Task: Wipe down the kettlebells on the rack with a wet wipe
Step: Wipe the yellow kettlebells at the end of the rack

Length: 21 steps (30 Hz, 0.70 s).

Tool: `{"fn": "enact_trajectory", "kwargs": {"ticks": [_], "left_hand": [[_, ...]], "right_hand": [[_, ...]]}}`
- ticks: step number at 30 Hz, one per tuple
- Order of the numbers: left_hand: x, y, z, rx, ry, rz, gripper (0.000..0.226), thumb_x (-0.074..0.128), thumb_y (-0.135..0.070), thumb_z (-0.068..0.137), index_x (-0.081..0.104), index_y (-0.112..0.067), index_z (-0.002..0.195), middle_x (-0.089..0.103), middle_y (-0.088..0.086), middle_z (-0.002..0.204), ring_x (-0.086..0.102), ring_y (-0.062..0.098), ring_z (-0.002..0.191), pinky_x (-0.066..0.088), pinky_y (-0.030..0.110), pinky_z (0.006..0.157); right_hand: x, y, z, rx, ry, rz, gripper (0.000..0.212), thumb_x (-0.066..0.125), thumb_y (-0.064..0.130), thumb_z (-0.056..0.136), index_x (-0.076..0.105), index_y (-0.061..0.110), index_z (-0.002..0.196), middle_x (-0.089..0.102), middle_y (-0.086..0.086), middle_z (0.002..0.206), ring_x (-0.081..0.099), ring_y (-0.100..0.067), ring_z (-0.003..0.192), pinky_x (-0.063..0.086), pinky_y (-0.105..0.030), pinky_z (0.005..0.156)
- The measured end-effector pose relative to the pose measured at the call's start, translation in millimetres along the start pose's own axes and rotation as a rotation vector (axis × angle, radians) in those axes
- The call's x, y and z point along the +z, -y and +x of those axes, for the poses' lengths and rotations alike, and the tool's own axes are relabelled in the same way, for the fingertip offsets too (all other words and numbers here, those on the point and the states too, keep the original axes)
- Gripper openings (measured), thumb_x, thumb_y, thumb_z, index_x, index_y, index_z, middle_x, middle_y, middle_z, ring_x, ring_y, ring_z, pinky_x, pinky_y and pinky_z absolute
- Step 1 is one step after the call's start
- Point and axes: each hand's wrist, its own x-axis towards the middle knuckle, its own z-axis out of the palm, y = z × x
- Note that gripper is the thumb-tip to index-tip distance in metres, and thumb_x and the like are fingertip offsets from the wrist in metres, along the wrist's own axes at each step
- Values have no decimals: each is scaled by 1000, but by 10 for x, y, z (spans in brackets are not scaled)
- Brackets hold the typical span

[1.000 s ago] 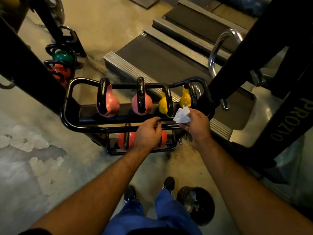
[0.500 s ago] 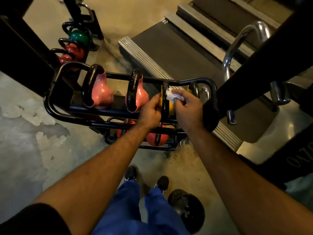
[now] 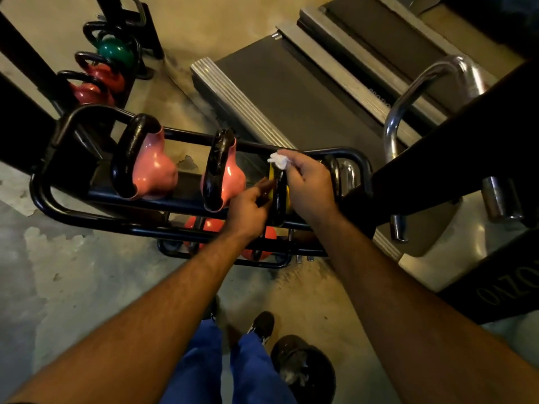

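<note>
The top tier of the rack (image 3: 55,199) is crowded: two pink kettlebells (image 3: 151,170) are seated at the left and middle, with open gaps between their black handles. The yellow kettlebell (image 3: 280,193) is flanked closely by the left hand (image 3: 248,208) and the right hand (image 3: 309,182), and a further black handle (image 3: 335,176) is set just beside it. The right end is hemmed in by a dark machine frame (image 3: 437,170). Bare floor (image 3: 73,272) is left in front of the rack.
</note>
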Motion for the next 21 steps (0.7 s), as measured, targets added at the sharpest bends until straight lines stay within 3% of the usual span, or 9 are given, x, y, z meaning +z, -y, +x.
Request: {"fn": "enact_trajectory", "kwargs": {"ticks": [4,6,8,10,13,15,18,21], "left_hand": [[-16,-5,-13,13,9,21,49,61,-1,93,56,-17,140,53,-3,146,49,15,135,47,42,109],[-22,-11,-3,1,4,16,50,62,1,93,56,-17,139,51,-4,148,47,13,136,46,40,109],[-18,-19,-7,8,16,18,52,63,1,92,55,-18,140,49,-5,149,46,10,136,46,36,109],[-15,-1,-8,15,5,18,52,63,1,92,56,-19,139,51,-5,148,48,10,135,47,36,109],[-16,5,-14,10,2,-27,47,60,0,94,58,-17,138,57,1,142,54,15,131,52,31,102],[-9,-6,-22,11,14,-35,48,58,1,95,55,-17,139,53,-1,146,50,12,133,50,20,99],[5,-57,-14,31,6,15,50,59,2,94,53,-15,141,47,-4,150,45,4,134,45,22,106],[-11,-46,-17,56,-26,42,42,47,6,98,54,-4,138,63,1,124,65,-4,102,54,11,77]], "right_hand": [[55,-39,360,299,123,190,25,56,26,89,80,29,95,77,2,93,71,-20,93,58,-44,86],[51,-28,376,320,123,226,28,53,20,91,79,21,84,73,5,74,66,-16,74,54,-33,66],[32,-14,383,344,80,222,32,50,16,88,77,20,72,65,6,62,57,-12,61,44,-27,58],[28,24,370,312,75,177,30,51,21,86,77,23,71,68,7,67,61,-12,67,48,-30,62],[13,82,203,112,127,18,25,52,24,88,76,30,85,74,11,92,68,-6,90,56,-29,79],[-28,51,163,82,100,8,26,50,24,89,76,29,89,73,10,93,67,-3,89,56,-28,79],[-25,118,336,196,54,-41,27,50,31,88,76,24,89,72,6,84,66,-11,82,55,-33,74],[8,252,234,95,184,-189,22,53,21,94,75,20,95,71,6,97,61,-5,88,48,-22,73]]}}
